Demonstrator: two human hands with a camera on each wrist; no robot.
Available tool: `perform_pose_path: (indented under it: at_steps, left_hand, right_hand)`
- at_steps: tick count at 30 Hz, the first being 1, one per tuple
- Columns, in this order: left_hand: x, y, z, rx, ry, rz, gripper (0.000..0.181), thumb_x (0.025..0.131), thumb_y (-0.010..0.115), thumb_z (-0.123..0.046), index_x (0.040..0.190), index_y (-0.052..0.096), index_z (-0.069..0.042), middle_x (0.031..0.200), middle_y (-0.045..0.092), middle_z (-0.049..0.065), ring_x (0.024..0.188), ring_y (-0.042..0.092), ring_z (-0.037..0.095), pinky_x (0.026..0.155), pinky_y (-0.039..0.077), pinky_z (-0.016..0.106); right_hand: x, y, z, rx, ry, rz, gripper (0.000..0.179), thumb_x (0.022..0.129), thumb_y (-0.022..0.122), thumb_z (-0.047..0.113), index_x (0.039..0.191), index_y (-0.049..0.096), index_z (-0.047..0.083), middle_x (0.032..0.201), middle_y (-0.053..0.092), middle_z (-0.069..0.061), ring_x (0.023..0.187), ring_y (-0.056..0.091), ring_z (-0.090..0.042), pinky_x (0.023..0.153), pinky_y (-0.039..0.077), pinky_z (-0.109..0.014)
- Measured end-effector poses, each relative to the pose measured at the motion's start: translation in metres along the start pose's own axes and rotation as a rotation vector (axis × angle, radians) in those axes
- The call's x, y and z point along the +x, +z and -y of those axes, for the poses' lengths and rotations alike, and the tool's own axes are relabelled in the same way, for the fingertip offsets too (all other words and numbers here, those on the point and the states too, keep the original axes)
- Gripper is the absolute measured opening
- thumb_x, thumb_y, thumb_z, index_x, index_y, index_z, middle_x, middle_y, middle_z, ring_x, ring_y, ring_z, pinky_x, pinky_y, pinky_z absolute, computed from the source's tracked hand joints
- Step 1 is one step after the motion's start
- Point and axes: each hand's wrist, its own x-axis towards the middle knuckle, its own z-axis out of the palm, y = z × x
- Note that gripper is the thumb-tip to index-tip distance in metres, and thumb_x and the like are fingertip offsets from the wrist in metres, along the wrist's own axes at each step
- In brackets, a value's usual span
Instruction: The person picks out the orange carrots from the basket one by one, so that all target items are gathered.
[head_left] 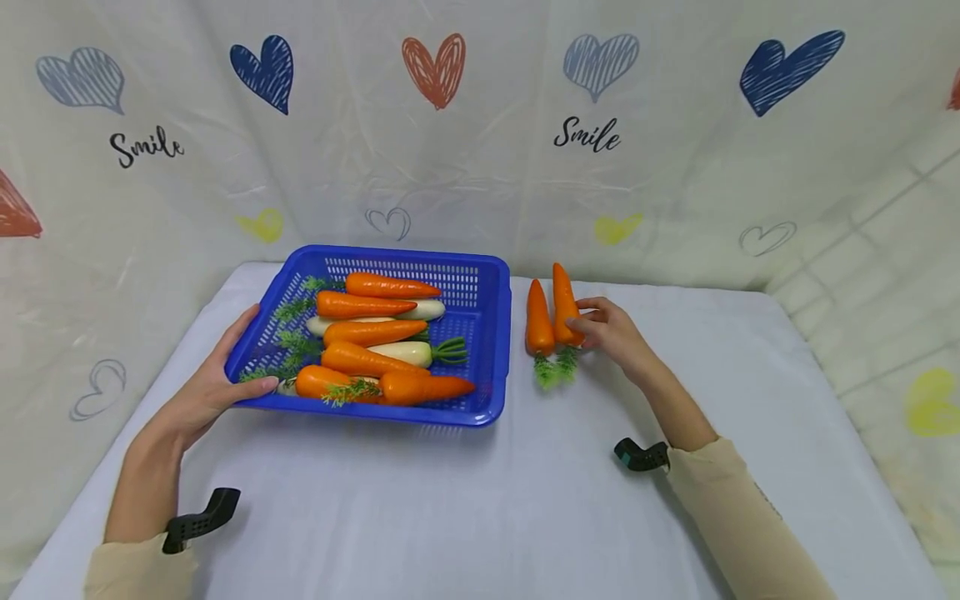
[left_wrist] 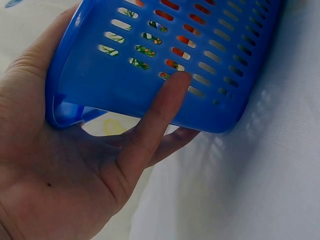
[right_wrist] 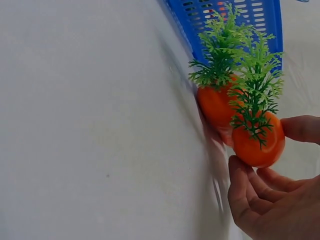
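Note:
A blue plastic basket [head_left: 500, 333] stands at the left of the table, holding several orange carrots [head_left: 375, 333] with green tops and some white radishes [head_left: 405, 353]. My left hand [head_left: 201, 392] grips its left end, the thumb at the front left corner. In the left wrist view, fingers [left_wrist: 165, 100] lie against the outer slotted wall. Right of the basket, my right hand [head_left: 611, 333] pinches a carrot [head_left: 564, 302] between thumb and fingers, its leafy top towards me. A second carrot [head_left: 538, 321] lies beside it on the basket side, untouched by the hand.
A white cloth [head_left: 480, 500] covers the table. Behind it hangs a pale curtain [head_left: 495, 167] printed with hearts and the word "Smile". Black wrist mounts [head_left: 198, 521] sit at both sleeve ends.

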Motion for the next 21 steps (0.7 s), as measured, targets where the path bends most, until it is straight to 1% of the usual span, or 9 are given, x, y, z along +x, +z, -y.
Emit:
perform_pose_path:
  at_steps: [2,4,7,11,15,21]
  left_hand:
    - [0.0002,0.0001,-0.0003,0.005,-0.001,-0.002,0.102,0.100,0.067,-0.029,0.162,-0.009,-0.052,0.174,-0.005,0.021,0.146,0.021,0.049,0.098,0.042,0.027]
    - [-0.0002,-0.0003,-0.0003,0.006,0.000,-0.001,0.102,0.100,0.068,-0.029,0.162,-0.009,-0.052,0.174,-0.004,0.021,0.146,0.022,0.049,0.098,0.043,0.026]
    - [-0.0020,-0.0021,-0.0003,0.002,-0.001,-0.003,0.101,0.100,0.067,-0.028,0.162,-0.008,-0.053,0.174,-0.003,0.021,0.145,0.024,0.045,0.095,0.044,0.019]
    - [-0.0039,-0.0040,0.0006,0.001,0.003,-0.003,0.100,0.100,0.066,-0.028,0.162,-0.008,-0.053,0.172,0.000,0.023,0.142,0.026,0.041,0.090,0.044,0.012]
    - [-0.0031,-0.0031,0.0017,0.003,0.006,0.000,0.100,0.100,0.066,-0.028,0.163,-0.009,-0.051,0.173,-0.001,0.024,0.142,0.026,0.043,0.089,0.045,0.012]
    - [0.0001,-0.0010,0.0022,0.003,0.002,-0.004,0.101,0.100,0.066,-0.028,0.162,-0.009,-0.052,0.173,-0.003,0.022,0.145,0.023,0.047,0.091,0.044,0.015]
  right_hand:
    - [0.0002,-0.0004,-0.0008,-0.014,0.005,0.002,0.061,0.103,0.061,0.032,0.152,0.044,-0.001,0.138,0.058,-0.025,0.092,0.063,-0.010,0.082,0.058,-0.025]
    - [0.0008,-0.0001,-0.0021,-0.026,0.013,0.007,0.061,0.103,0.061,0.031,0.151,0.044,-0.002,0.137,0.058,-0.025,0.092,0.063,-0.011,0.081,0.058,-0.025]
    - [0.0015,0.0018,-0.0041,-0.037,0.024,0.024,0.060,0.103,0.061,0.029,0.151,0.044,-0.004,0.136,0.059,-0.026,0.092,0.063,-0.011,0.080,0.059,-0.024]
    - [0.0016,0.0046,-0.0051,-0.055,0.030,0.035,0.059,0.103,0.062,0.029,0.149,0.045,-0.005,0.131,0.062,-0.026,0.090,0.064,-0.012,0.080,0.059,-0.024]
    - [0.0015,0.0045,-0.0051,-0.104,0.027,0.033,0.059,0.103,0.062,0.031,0.147,0.046,-0.006,0.128,0.062,-0.026,0.087,0.064,-0.015,0.078,0.059,-0.025]
    - [0.0017,0.0016,-0.0037,-0.156,0.045,0.040,0.061,0.104,0.062,0.035,0.147,0.046,-0.004,0.131,0.060,-0.027,0.085,0.066,-0.019,0.078,0.057,-0.024]
